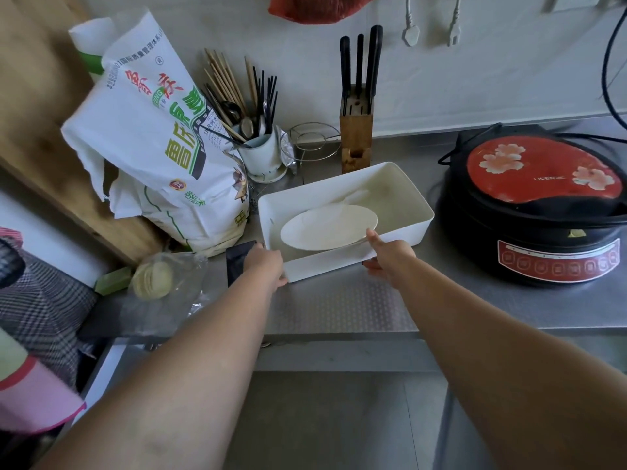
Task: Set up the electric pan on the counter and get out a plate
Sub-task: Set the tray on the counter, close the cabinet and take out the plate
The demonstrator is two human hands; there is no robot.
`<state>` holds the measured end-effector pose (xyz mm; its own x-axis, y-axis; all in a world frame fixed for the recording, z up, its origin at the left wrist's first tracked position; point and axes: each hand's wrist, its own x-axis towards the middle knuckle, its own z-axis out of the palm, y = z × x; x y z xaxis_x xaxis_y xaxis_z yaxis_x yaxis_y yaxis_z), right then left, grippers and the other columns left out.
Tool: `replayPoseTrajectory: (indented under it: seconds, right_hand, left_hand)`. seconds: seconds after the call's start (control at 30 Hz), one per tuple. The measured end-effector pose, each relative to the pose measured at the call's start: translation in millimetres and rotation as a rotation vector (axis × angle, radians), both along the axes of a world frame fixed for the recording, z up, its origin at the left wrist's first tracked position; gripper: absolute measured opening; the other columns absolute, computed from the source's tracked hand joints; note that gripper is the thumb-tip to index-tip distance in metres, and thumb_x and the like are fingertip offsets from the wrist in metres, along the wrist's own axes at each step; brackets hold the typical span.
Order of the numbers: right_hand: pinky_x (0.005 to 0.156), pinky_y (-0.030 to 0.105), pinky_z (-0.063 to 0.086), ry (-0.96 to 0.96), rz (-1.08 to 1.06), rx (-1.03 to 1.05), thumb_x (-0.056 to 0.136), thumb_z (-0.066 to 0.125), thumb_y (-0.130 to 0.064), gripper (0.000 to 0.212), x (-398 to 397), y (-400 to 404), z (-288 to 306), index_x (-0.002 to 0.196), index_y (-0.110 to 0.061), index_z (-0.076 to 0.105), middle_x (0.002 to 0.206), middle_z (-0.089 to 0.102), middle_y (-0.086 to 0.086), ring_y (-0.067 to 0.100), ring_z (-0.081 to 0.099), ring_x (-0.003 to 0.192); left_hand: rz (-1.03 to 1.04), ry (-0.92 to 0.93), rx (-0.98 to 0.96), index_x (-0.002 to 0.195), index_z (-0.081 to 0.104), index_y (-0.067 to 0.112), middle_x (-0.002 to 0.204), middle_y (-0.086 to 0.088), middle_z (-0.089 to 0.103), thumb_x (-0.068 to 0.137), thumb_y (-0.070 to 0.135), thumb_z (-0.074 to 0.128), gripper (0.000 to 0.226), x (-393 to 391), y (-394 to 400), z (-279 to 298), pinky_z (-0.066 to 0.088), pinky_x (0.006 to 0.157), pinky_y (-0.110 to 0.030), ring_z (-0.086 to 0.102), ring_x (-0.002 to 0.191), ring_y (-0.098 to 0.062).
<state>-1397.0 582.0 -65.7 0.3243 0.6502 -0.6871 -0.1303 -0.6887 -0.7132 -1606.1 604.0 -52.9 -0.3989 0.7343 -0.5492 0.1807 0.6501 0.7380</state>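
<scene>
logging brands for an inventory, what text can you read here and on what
"LIVEN": lid of the electric pan.
"®": near the top of the flour bag.
Large green and red characters on the flour bag: too distorted to quote reliably.
Control panel button labels: too small to read.

A white plate (328,227) sits in a white bin (342,259) between the two hands. Right of the right hand (390,257), a black electric pan (529,212) carries a red lid with pale pink blossoms (its control strip is red too). Left of the left hand (266,266), a white sack (152,137) bears green and red lettering. The grey counter (339,307) beneath the hands shows a dotted, embossed pattern.
</scene>
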Motion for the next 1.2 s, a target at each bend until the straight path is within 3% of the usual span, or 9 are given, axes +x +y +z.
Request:
replayPoseTrajectory:
  seconds: [0.23, 0.33, 0.47, 0.63, 0.8, 0.87, 1.03, 1.13, 1.2]
  right_hand:
    - [0.061, 0.033, 0.056, -0.187, 0.089, -0.001, 0.086, 0.058, -0.058, 0.064, -8.3, -43.9, 7.9, 0.124, -0.007, 0.053, 0.093, 0.070, 0.004, 0.020, 0.071, 0.081]
    - [0.090, 0.041, 0.055, -0.312, 0.168, -0.005, 0.092, 0.053, -0.052, 0.055, -9.2, -68.2, 4.3, 0.119, -0.005, 0.061, 0.096, 0.072, 0.007, 0.025, 0.071, 0.096]
    - [0.095, 0.043, 0.052, -0.426, 0.288, -0.001, 0.095, 0.048, -0.047, 0.049, -18.6, -115.3, -2.0, 0.118, -0.006, 0.063, 0.116, 0.069, 0.012, 0.028, 0.067, 0.105]
    - [0.073, 0.028, 0.043, -0.567, 0.328, -0.054, 0.093, 0.053, -0.048, 0.047, -29.3, -187.7, -21.9, 0.108, -0.007, 0.069, 0.107, 0.069, 0.014, 0.030, 0.063, 0.093]
    - [0.073, 0.030, 0.040, -0.711, 0.441, -0.253, 0.087, 0.049, -0.048, 0.037, -25.0, -256.9, -71.9, 0.094, -0.015, 0.066, 0.112, 0.064, 0.014, 0.032, 0.058, 0.100]
    - [0.082, 0.037, 0.041, -0.760, 0.433, -0.325, 0.085, 0.050, -0.053, 0.036, -17.0, -282.2, -83.1, 0.089, -0.019, 0.062, 0.121, 0.058, 0.015, 0.034, 0.051, 0.111]
    - [0.114, 0.048, 0.020, -0.952, 0.467, -0.483, 0.086, 0.056, -0.050, 0.051, 2.1, -319.6, -93.1, 0.130, -0.024, 0.056, 0.145, 0.039, 0.011, 0.035, 0.026, 0.139]
    - [0.112, 0.065, 0.001, -0.993, 0.448, -0.532, 0.089, 0.051, -0.036, 0.047, 10.0, -328.5, -102.2, 0.135, -0.028, 0.051, 0.162, 0.006, 0.007, 0.041, 0.000, 0.147]
    - [0.110, 0.069, 0.007, -0.949, 0.406, -0.531, 0.089, 0.053, -0.029, 0.046, 13.0, -332.9, -107.4, 0.135, -0.030, 0.050, 0.163, -0.010, -0.001, 0.042, -0.003, 0.147]
  left_hand:
    - [0.083, 0.348, 0.044, 0.141, 0.031, 0.006, 0.136, -0.018, 0.051, 0.101, 0.031, 0.042, 0.048, 0.8, -48.6, 19.3, 0.045, 0.096, -0.045, 0.053, 0.119, -0.040]
    - [0.014, 0.465, 0.093, 0.135, 0.034, 0.005, 0.133, -0.016, 0.055, 0.100, 0.030, 0.039, 0.044, 5.9, -77.8, 26.3, 0.043, 0.091, -0.042, 0.055, 0.118, -0.037]
    - [-0.167, 0.526, 0.164, 0.120, 0.044, 0.010, 0.114, -0.010, 0.063, 0.097, 0.029, 0.040, 0.030, 7.3, -120.1, 19.3, 0.042, 0.073, -0.037, 0.062, 0.099, -0.033]
    - [-0.362, 0.562, 0.210, 0.109, 0.047, 0.014, 0.103, -0.009, 0.065, 0.096, 0.030, 0.041, 0.021, 6.0, -178.9, -9.3, 0.047, 0.073, -0.037, 0.063, 0.090, -0.032]
    - [-0.490, 0.625, 0.098, 0.111, 0.050, 0.014, 0.112, -0.010, 0.064, 0.094, 0.030, 0.042, 0.024, -9.1, -216.9, -45.6, 0.049, 0.081, -0.037, 0.062, 0.101, -0.033]
    - [-0.544, 0.642, 0.001, 0.120, 0.048, 0.013, 0.119, -0.013, 0.062, 0.094, 0.032, 0.043, 0.032, -12.3, -224.2, -53.8, 0.049, 0.081, -0.038, 0.061, 0.106, -0.034]
    - [-0.715, 0.604, -0.238, 0.146, 0.032, 0.009, 0.136, -0.013, 0.049, 0.094, 0.026, 0.046, 0.056, -15.5, -235.9, -66.6, 0.045, 0.083, -0.033, 0.054, 0.113, -0.032]
    - [-0.752, 0.616, -0.285, 0.143, 0.035, 0.005, 0.137, -0.014, 0.047, 0.095, 0.022, 0.048, 0.053, -17.2, -240.1, -69.3, 0.043, 0.083, -0.031, 0.052, 0.116, -0.031]
    - [-0.762, 0.660, -0.285, 0.146, 0.033, 0.006, 0.141, -0.014, 0.046, 0.095, 0.022, 0.047, 0.056, -21.1, -240.3, -68.4, 0.047, 0.091, -0.034, 0.052, 0.119, -0.031]
